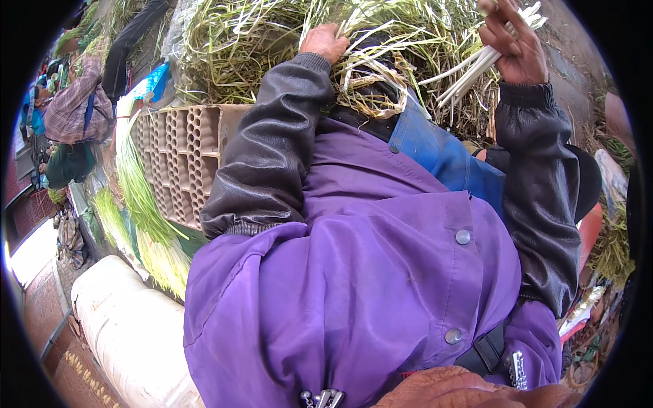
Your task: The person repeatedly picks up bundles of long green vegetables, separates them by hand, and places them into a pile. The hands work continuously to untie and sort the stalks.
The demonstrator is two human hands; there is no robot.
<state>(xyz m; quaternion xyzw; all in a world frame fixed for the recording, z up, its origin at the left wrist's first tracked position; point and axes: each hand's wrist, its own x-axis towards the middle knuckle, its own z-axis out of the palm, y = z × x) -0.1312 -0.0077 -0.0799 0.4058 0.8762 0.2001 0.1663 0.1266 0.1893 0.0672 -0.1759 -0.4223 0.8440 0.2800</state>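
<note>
In the head view my right hand (518, 48) is raised at the upper right, closed around a small bundle of white stalks (467, 79) whose ends point down and to the left. My left hand (324, 43) rests with curled fingers at the near edge of a heap of green and dry leafy stalks (245, 48). Pale stalks (370, 48) lie against its fingers; its grip is hidden. Withered leaves (380, 97) hang over my lap, by a blue apron (433, 148). Dark sleeve covers (278, 127) reach to both wrists.
A brown hollow-celled block (176, 163) stands to my left. Beside it is a tied bundle of long greens (135, 178), with more greens (163, 260) below. A white plastic container (127, 331) lies nearer me. Another person in a plaid shirt (76, 112) is at the far left.
</note>
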